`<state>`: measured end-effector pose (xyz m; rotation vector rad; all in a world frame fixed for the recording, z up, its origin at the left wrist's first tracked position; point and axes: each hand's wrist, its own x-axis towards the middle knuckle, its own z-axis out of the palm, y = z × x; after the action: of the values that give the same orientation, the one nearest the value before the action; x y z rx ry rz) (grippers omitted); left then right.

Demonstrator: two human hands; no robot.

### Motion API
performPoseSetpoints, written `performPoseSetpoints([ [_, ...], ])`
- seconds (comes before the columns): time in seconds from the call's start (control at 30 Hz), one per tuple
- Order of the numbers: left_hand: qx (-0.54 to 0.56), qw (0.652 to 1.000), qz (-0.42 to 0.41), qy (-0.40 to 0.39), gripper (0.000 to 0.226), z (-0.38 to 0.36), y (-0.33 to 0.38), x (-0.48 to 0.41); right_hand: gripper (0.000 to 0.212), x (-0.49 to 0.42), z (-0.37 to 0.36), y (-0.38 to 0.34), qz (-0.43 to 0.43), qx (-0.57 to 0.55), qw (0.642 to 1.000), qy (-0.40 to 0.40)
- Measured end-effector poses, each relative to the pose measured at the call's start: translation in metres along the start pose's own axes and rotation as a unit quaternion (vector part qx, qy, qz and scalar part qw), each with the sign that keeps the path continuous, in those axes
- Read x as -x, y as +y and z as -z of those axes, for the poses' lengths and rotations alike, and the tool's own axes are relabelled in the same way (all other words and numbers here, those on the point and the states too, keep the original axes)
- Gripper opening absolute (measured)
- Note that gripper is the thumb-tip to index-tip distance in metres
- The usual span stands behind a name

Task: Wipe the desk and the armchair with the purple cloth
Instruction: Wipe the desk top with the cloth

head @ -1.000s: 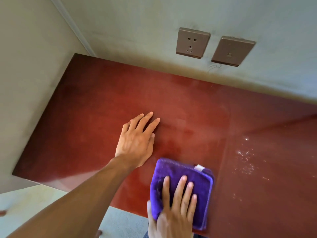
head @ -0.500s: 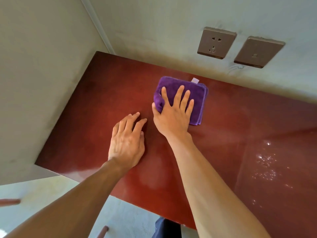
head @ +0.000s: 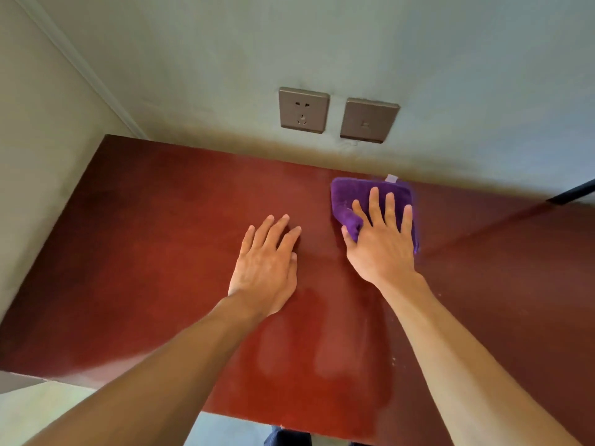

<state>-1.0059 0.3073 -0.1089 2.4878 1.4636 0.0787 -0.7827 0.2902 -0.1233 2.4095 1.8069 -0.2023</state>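
The dark red desk (head: 154,252) fills the middle of the head view, set into a wall corner. A folded purple cloth (head: 349,196) with a small white tag lies flat near the desk's back edge, right of centre. My right hand (head: 381,243) presses on it, fingers spread over the top and thumb tucked under its left edge. My left hand (head: 265,268) rests palm down on the bare desk just left of the cloth, fingers apart and holding nothing. No armchair is in view.
Two brown wall plates, a power socket (head: 303,110) and a switch plate (head: 368,120), sit on the back wall just above the desk. A side wall closes the desk's left end. A dark bar (head: 571,193) shows at the far right edge. Pale floor (head: 38,410) lies below the desk's front edge.
My right hand pushed the cloth from the desk's front edge up to the back edge, then slightly right along the wall. My left hand stayed planted on the desk.
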Motion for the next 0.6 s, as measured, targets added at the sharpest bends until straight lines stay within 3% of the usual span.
performPoseSetpoints([
  [0.2, -0.032, 0.999, 0.021, -0.034, 0.055, -0.025, 0.053, -0.029, 0.061, -0.036, 0.001, 0.074, -0.055, -0.135, 0.989, -0.021],
  [0.4, -0.032, 0.998, 0.043, -0.029, 0.053, -0.040, 0.062, -0.035, 0.062, -0.024, -0.008, 0.086, 0.003, -0.131, 0.990, -0.052],
  [0.6, -0.044, 0.997, 0.049, -0.027, 0.051, -0.042, 0.062, -0.038, 0.063, 0.046, -0.016, 0.078, -0.004, -0.162, 0.985, -0.056],
])
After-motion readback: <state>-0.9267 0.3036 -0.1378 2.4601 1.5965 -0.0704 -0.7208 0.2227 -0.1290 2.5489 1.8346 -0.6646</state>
